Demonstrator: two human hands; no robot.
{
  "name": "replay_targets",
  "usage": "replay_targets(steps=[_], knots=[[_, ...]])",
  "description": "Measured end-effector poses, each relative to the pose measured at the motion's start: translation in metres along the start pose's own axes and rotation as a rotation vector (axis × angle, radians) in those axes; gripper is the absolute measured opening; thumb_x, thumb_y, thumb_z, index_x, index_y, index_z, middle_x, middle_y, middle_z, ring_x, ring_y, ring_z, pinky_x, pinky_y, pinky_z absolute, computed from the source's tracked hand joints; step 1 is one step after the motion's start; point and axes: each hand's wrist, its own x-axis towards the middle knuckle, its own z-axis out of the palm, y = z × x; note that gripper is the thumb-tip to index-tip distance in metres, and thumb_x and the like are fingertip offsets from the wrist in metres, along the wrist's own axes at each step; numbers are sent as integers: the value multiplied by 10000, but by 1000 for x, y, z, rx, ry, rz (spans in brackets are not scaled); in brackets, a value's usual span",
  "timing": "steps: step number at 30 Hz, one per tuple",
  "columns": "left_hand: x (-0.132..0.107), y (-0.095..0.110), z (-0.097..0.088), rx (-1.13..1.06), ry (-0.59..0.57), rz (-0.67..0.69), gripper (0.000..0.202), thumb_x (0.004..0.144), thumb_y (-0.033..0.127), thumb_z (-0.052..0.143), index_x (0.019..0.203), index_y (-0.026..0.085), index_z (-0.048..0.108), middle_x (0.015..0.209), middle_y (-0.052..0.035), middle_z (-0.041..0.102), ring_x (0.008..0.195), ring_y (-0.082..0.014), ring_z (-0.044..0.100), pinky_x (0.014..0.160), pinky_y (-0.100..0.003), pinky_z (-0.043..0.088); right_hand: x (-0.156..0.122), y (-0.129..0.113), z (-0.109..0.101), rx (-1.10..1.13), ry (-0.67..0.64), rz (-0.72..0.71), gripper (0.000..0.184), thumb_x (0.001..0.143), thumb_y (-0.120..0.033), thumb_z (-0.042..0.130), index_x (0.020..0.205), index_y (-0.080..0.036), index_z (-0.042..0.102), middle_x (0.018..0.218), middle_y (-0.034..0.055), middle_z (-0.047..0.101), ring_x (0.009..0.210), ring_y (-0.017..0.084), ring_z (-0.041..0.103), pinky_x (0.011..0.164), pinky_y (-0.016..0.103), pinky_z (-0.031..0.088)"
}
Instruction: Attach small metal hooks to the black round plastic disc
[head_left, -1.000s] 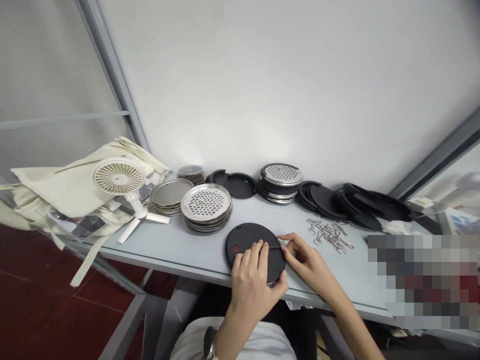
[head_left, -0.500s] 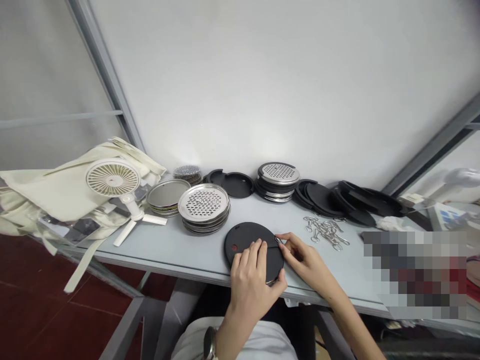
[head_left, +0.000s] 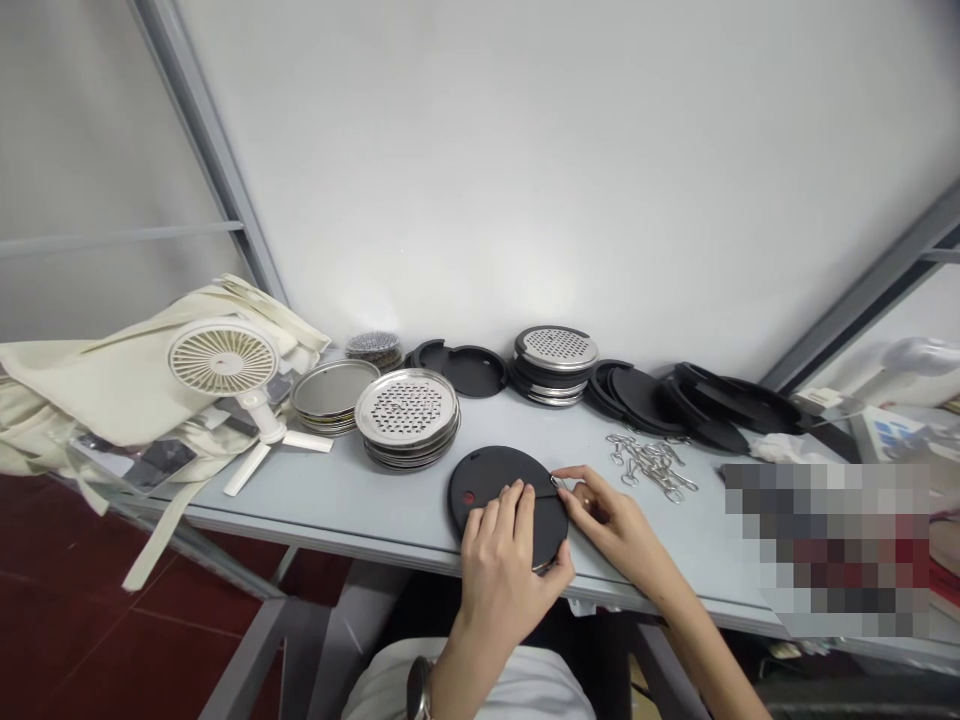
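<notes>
A round matte black disc (head_left: pixel 495 482) with a small red dot and a thin slit across it rests on the table edge. My left hand (head_left: pixel 499 575) holds it, with fingers across its face and the thumb at the lower rim. At the disc's right rim, my right hand (head_left: pixel 607 515) pinches a small metal clip (head_left: pixel 557 482) between thumb and forefinger. The clip sits at the end of the slit, and most of it is hidden by my fingers.
On the grey table (head_left: pixel 315 505) stand stacks of perforated steel grater plates (head_left: pixel 407 420) and black round covers (head_left: pixel 637 395). Metal snap hooks (head_left: pixel 651 465) lie right of my hand. A white fan (head_left: pixel 223 358) rests on a cream cloth bag (head_left: pixel 82 395) at left.
The whole view has drifted slightly, with the table items shifting a little left. My hands, the disc and the clip keep about the same positions and grip.
</notes>
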Motion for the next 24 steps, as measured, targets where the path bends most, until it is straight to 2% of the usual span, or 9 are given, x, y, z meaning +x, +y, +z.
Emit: replay_targets(steps=[11, 24], knots=[[-2, 0, 1, -3, 12, -2, 487, 794, 327, 584, 1240, 132, 566, 1228, -100, 622, 1062, -254, 589, 877, -380, 438, -1, 0, 1, 21, -20, 14, 331, 978, -430, 424, 1219, -206, 457, 608, -77, 340, 564, 123, 333, 562, 231, 306], [-3, 0, 3, -19, 23, -3, 486, 801, 332, 574, 1242, 128, 565, 1226, -93, 623, 1049, -247, 589, 873, -382, 430, -1, 2, 2, 0, -45, 4, 281, 991, -425, 379, 1182, -225, 426, 614, -72, 367, 562, 127, 344, 561, 231, 310]])
